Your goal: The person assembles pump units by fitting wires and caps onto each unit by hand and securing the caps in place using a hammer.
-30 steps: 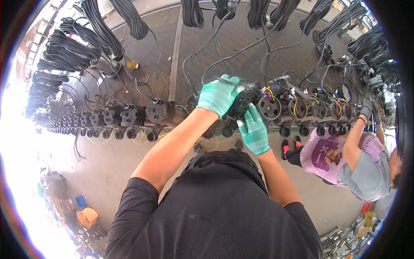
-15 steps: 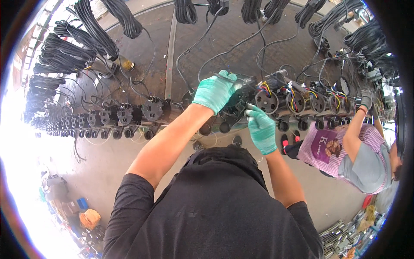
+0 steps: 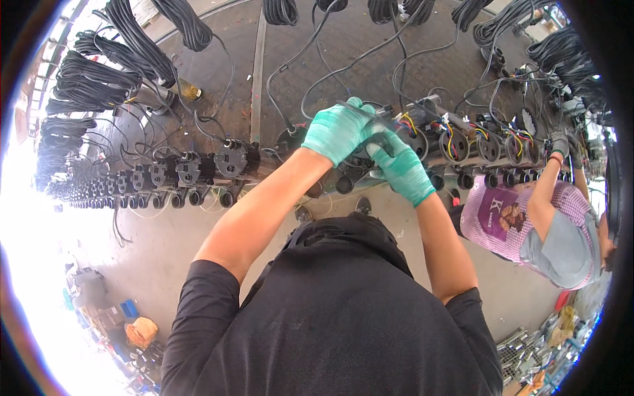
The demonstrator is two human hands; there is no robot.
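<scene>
Both my hands wear green gloves and meet over a black round housing point(image 3: 358, 160) in the row along the bench edge. My left hand point(image 3: 335, 134) is closed around a black cable point(image 3: 317, 88) that loops down from the bench. Up against its fingertips is my right hand point(image 3: 401, 168), with thumb and fingers curled together over the housing. What the right fingers pinch is hidden. Just right of my hands, an open round housing point(image 3: 414, 142) shows coloured wires. To the left stands a closed black housing point(image 3: 232, 160).
Coiled black cable bundles point(image 3: 187, 25) lie across the dark bench top point(image 3: 290, 49). More housings run along the bench edge to both sides. On the right a co-worker in a checked apron point(image 3: 505, 211) works with gloved hands point(image 3: 560, 144). Boxes and parts point(image 3: 99, 307) lie on the floor.
My right hand has moved up and left from beside the housing to meet my left hand. My left hand has shifted slightly to the right. The view has moved a little.
</scene>
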